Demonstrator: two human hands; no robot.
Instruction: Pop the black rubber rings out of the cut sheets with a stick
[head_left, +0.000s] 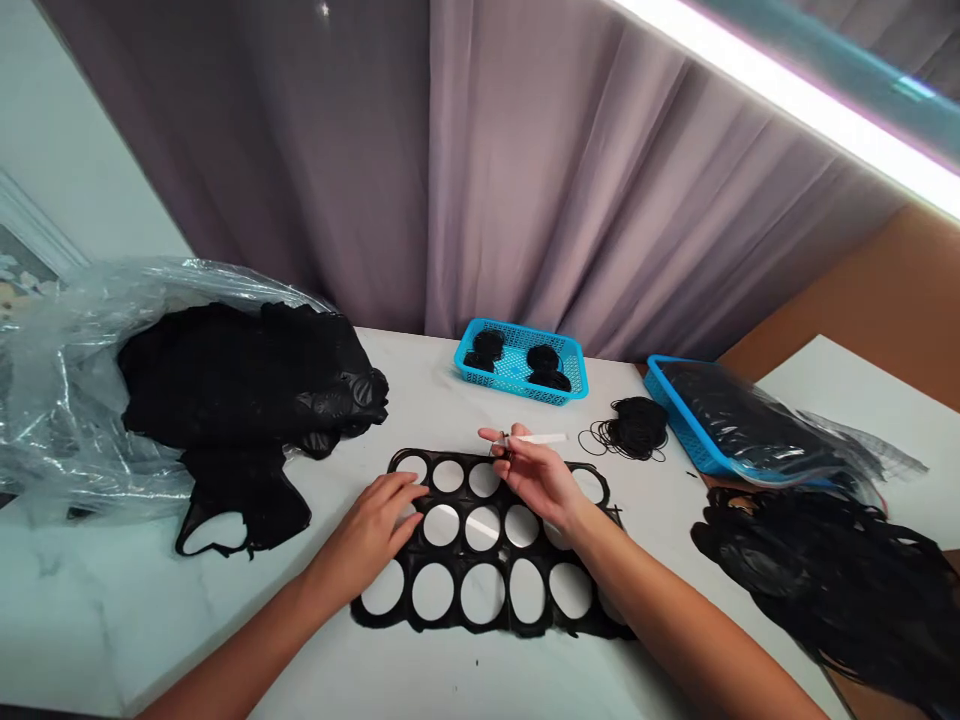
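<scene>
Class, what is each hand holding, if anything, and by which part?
Right hand: a slim white object, held toward its left end. Left hand: on the black sheet; whether it grips cannot be told.

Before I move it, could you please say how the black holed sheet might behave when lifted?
The black holed sheet looks floppy, judging by its uneven edge. It is probably light, being largely openings. Its narrow strips may sag.

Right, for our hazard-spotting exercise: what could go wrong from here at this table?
The thin white item in the right hand might slip and drop onto the holed black sheet. The left hand, at the sheet's left side, could drag it askew. Loose loops around the black cord pile might tangle.
</scene>
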